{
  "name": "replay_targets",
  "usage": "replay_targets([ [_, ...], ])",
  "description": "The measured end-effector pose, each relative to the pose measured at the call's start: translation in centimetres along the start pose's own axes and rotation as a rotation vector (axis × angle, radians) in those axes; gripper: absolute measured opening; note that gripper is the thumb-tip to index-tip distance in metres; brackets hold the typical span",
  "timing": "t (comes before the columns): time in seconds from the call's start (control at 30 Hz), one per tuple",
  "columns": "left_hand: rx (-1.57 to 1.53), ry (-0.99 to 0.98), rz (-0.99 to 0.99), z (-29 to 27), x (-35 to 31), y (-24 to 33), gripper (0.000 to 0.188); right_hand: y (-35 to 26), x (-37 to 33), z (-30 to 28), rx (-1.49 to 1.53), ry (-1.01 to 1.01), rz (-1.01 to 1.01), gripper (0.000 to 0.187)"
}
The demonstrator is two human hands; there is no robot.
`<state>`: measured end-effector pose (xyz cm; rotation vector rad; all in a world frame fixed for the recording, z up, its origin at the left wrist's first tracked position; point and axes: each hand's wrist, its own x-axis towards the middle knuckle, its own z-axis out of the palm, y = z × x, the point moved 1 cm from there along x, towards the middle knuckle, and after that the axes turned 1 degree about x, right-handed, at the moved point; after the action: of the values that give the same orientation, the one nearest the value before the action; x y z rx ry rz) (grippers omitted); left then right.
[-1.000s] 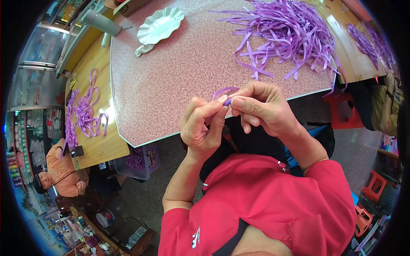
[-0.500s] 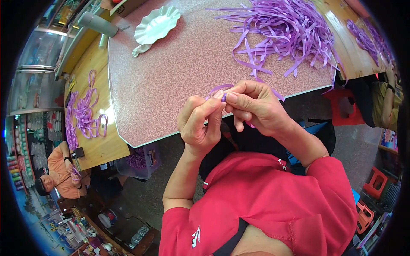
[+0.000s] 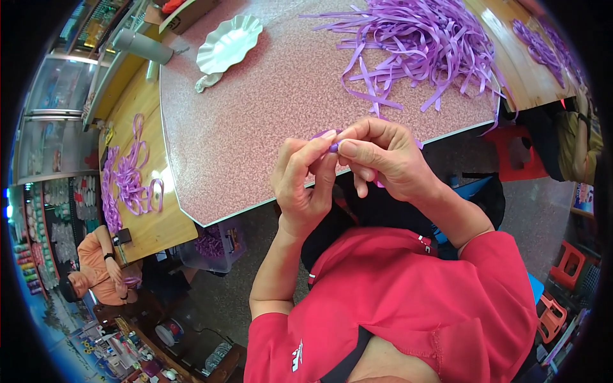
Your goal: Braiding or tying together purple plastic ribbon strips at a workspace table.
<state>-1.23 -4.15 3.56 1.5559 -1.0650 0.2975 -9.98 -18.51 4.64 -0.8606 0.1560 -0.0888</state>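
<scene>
Purple ribbons [image 3: 440,54] look like satiny cloth, the dish [image 3: 230,43] glossy, the side table [image 3: 159,235] shiny wood.

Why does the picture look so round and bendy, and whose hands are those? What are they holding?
It looks bendy because the camera has a very wide, curved lens. A person in a red shirt wears it on their head, and it looks down, so you see almost what they see. There's no robot here: the left hand and right hand are that person's own.

Both hands pinch a little bit of purple ribbon between thumb and finger. It's too small to see exactly how it is folded or tied.

On the speckled pink table, a big heap of purple ribbons lies at the far right, and a pale dish with a wavy edge sits at the far left.
</scene>
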Motion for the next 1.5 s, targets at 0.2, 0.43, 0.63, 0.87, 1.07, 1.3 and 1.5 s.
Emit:
replay_targets([
  [0.2, -0.161, -0.02, -0.1, 0.5, -0.7, -0.1, 0.026, -0.1, -0.4, 0.7, -0.082, 0.007, -0.057, 0.016],
  [0.43, -0.081, -0.119, 0.023, -0.2, -0.1, -0.6, 0.014, 0.7, -0.4, 0.7, -0.253, -0.042, -0.277, 0.014],
  [0.63, -0.135, 0.007, 0.063, 0.3, -0.6, -0.2, 0.015, 0.5, 0.0, 0.7, -0.379, -0.135, -0.472, 0.011],
  [0.87, -0.216, 0.094, -0.073, 1.7, -1.1, 0.2, 0.023, 0.7, 1.0, 0.1, -0.681, -0.169, -0.86, 0.018],
  [1.07, -0.27, 0.044, -0.172, 1.4, -0.4, 0.1, 0.024, 0.9, 1.2, 0.0, -0.65, -0.121, -0.738, 0.018],
  [1.3, -0.138, -0.017, -0.052, 0.0, 0.1, -0.5, 0.019, -0.3, 0.4, 0.6, -0.598, -0.133, -0.531, 0.019],
  [1.5, -0.093, -0.006, 0.089, 0.0, 0.4, -0.4, 0.021, -0.3, 0.1, 1.0, -0.512, -0.111, -0.436, 0.017],
])
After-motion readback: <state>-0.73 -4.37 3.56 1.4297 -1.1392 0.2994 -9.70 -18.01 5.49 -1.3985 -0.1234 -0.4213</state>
